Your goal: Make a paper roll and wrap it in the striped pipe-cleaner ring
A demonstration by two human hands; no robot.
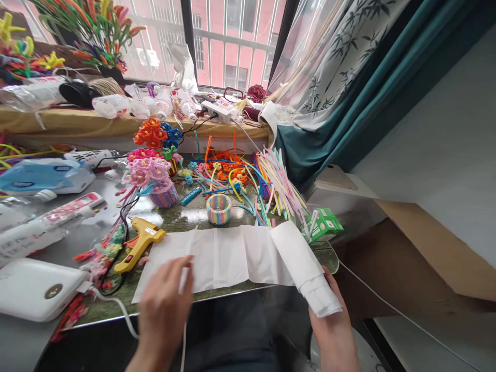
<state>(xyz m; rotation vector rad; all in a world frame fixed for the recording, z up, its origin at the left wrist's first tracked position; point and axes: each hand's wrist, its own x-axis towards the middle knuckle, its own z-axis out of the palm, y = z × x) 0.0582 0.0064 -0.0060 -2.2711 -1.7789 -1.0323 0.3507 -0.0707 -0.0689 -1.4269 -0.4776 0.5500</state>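
A long strip of white tissue paper with crosswise creases lies along the front of the table. At its right end it runs into the tissue roll (304, 266), which is tilted and partly wound. My right hand (331, 323) is closed around the roll's lower end. Over the strip's left part is my left hand (166, 294), slightly blurred, its fingers bent and a gap between thumb and forefinger; nothing shows in it. Left of the strip lies a yellow glue gun (141, 245). Behind the strip stands a small pastel striped ring-shaped pot (219, 209).
Pipe cleaners (281, 181) lie bundled at the back right, near a green box (325, 225). Pink fuzzy flowers (147, 173) stand in a purple pot (163, 195). Plastic bottles (46, 227) and a white power bank (39, 289) with a cable fill the left. An open cardboard box (437, 243) is at right.
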